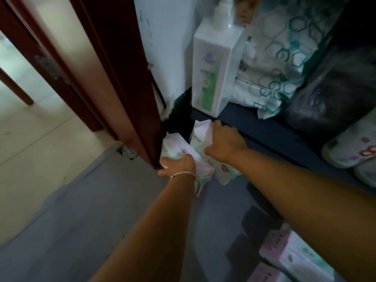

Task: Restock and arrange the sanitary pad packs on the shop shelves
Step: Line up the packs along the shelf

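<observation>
Two white-and-green sanitary pad packs lie low at the shelf unit's left end, under the dark shelf board [270,135]. My left hand [180,164], a bangle on its wrist, grips the near end of the left pack [175,147]. My right hand [225,142] grips the right pack [200,135] from above; its lower end [224,171] sticks out beneath my wrist. Further pink-and-green packs [293,259] lie stacked at the lower right.
On the shelf stand a tall white pump bottle [213,64], packs with a teal hexagon print [280,58], a dark plastic bag [333,90] and white rolls [354,147]. A red-brown door frame [122,78] rises at the left. Grey floor [91,210] lies below.
</observation>
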